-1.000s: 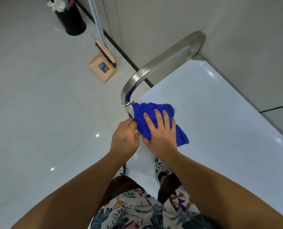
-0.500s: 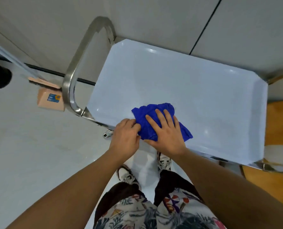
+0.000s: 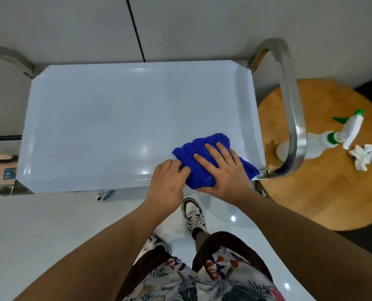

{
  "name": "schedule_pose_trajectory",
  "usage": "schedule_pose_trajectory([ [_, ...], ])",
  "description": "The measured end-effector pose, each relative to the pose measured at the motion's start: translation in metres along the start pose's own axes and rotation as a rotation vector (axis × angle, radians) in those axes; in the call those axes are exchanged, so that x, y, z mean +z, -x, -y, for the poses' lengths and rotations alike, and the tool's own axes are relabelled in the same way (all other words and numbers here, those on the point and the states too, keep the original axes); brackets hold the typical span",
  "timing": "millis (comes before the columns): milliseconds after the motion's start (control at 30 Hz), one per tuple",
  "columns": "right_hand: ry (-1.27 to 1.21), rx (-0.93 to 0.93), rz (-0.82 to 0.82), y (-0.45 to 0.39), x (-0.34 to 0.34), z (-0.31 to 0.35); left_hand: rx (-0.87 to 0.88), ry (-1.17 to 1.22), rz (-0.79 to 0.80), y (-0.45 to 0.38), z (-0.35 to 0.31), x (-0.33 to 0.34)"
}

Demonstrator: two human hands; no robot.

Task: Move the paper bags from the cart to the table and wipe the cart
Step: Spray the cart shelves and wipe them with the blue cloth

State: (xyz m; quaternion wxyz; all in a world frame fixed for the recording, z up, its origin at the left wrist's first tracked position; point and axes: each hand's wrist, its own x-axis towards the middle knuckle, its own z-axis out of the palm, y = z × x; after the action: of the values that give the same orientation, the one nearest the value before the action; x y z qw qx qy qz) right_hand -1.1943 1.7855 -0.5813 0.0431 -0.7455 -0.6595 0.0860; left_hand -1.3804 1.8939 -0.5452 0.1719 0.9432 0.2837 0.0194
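since prev frame: blue cloth (image 3: 204, 161) w/ both hands slid from near-left corner to near-right corner of cart (image 3: 115, 118); right hand (image 3: 223, 170) flat, fingers spread, pressing cloth; left hand (image 3: 168, 183) pinching its left edge; cloth soft, light, bunches, best pressed flat from top; no paper bags in view; table (image 3: 311, 192) cut off at frame edge.

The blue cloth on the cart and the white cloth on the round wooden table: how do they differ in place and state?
The blue cloth lies bunched on the white cart top, under the right hand, with the left hand at its edge. The crumpled white cloth lies untouched on the round wooden table beside a white spray bottle. Both are crumpled.
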Motion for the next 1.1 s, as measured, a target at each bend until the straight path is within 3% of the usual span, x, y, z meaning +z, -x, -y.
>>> schedule_pose_trajectory([
  [233,-0.041,0.226,-0.027,0.045,-0.004,-0.042,0.088,-0.120,0.101,-0.033,-0.052,0.009],
  [433,-0.095,0.568,-0.166,0.062,0.011,0.003,0.009,-0.142,0.093,-0.026,-0.048,0.012],
  [600,-0.319,0.872,-0.381,0.049,0.021,0.065,-0.012,-0.041,0.002,-0.015,-0.039,0.021],
  [867,-0.696,0.807,-0.534,0.015,0.041,0.187,-0.118,0.038,-0.157,0.088,0.043,-0.001],
  [1100,-0.936,0.728,-0.516,-0.032,0.047,0.307,-0.448,-0.066,-0.144,0.204,0.133,-0.031],
])
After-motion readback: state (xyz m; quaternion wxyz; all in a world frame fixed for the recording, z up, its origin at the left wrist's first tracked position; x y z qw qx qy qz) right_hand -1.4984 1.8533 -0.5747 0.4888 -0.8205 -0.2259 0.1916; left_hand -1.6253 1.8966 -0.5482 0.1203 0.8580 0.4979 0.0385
